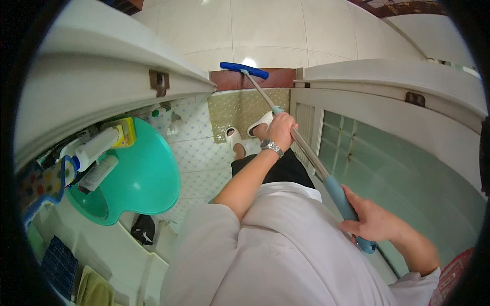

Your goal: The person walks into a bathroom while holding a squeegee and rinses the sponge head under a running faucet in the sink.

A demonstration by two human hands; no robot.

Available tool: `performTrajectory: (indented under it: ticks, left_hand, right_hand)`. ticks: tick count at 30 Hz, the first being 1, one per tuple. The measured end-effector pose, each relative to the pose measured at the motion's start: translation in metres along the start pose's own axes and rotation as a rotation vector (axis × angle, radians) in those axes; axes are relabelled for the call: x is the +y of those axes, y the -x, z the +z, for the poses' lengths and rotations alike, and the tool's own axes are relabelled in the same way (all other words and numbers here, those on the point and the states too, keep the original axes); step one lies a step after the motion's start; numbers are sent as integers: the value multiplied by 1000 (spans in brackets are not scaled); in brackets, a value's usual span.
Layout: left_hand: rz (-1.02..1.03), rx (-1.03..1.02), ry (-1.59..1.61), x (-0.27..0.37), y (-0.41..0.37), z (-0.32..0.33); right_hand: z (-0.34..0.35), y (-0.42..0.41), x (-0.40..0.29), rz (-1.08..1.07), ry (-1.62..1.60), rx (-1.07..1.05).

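Note:
A long-handled mop [309,151] runs slantwise across the view, with a metal pole and a grey-blue grip. My left hand [281,130], a metal watch on its wrist, is closed around the pole below a light-blue collar. Lower right, my right hand [369,220] holds the grip [340,195] near its end. The narrow blue mop head [231,67] is over the reddish-brown doorway threshold [277,78] and the edge of the pale tiles. Whether it touches the floor, I cannot tell.
Beneath my white slippers [234,137] lies a tan mat [222,109]. At left, a green washbasin [153,172] has bottles and a yellow box beside it. A white door [317,99] with glass panels stands at right, a door frame [126,76] at left. Pale tiles [268,26] stretch beyond.

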State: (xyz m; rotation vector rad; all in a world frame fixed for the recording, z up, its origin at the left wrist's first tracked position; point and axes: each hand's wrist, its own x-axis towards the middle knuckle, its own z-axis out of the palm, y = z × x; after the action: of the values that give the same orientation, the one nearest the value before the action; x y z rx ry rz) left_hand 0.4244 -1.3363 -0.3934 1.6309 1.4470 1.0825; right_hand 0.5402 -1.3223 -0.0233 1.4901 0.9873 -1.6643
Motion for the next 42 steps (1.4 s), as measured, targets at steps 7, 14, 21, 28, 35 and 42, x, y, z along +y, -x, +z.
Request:
performTrajectory:
  ticks: [7,14,21,28,35,42]
  left_hand:
    - [10,7,-28,7,38,-4]
    - [-23,-87,-52,-11,9,-7]
    - [7,-79,-118,-26,11,41]
    - [-37,-34,-24,4,1,101]
    - [-64,-154,5,22,-13,121]
    - [-39,-453,-73,37,6,109]
  right_hand:
    - [29,15,5,38,308,157]
    - [17,11,-2,6,495,263]
    - [1,-2,15,102,855,340]
    - [-15,14,43,169,1038,417]
    - [-8,29,37,213,1065,465]
    - [23,20,75,227,633,428]
